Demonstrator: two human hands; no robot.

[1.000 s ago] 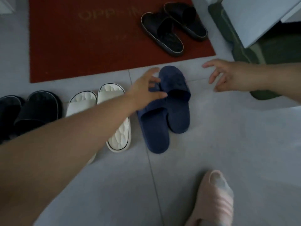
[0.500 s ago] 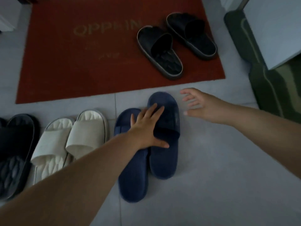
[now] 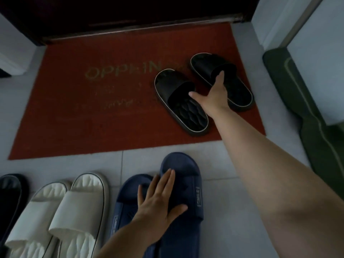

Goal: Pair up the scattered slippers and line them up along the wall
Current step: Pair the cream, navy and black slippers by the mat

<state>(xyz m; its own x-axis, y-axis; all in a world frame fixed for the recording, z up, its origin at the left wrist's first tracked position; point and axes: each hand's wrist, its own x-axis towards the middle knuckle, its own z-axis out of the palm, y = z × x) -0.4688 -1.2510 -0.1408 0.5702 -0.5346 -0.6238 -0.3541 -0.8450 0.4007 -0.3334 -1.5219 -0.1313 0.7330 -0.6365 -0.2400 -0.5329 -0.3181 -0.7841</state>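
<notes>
Two black slippers lie on the red doormat (image 3: 93,118): one (image 3: 175,86) on the left, the other (image 3: 208,62) to its right. My right hand (image 3: 214,94) reaches between them, with fingers stretched onto the right slipper's footbed at its strap and the thumb spread toward the left one. Near me on the tile lie two navy slippers, the left one (image 3: 126,198) beside the right one (image 3: 188,174). My left hand (image 3: 160,200) rests flat across both navy straps. A white pair (image 3: 78,202) sits to their left, and a dark slipper (image 3: 9,192) lies at the far left edge.
A dark door (image 3: 130,12) stands behind the doormat. On the right a green mat (image 3: 316,138) lies along a white cabinet (image 3: 320,62). A white wall corner (image 3: 11,58) is at the left. Grey tile floor (image 3: 232,211) shows between my arms.
My right hand has moved from beside the navy slippers up onto the doormat and now touches the black slippers. My left hand stays flat on the navy pair. The view has tilted up.
</notes>
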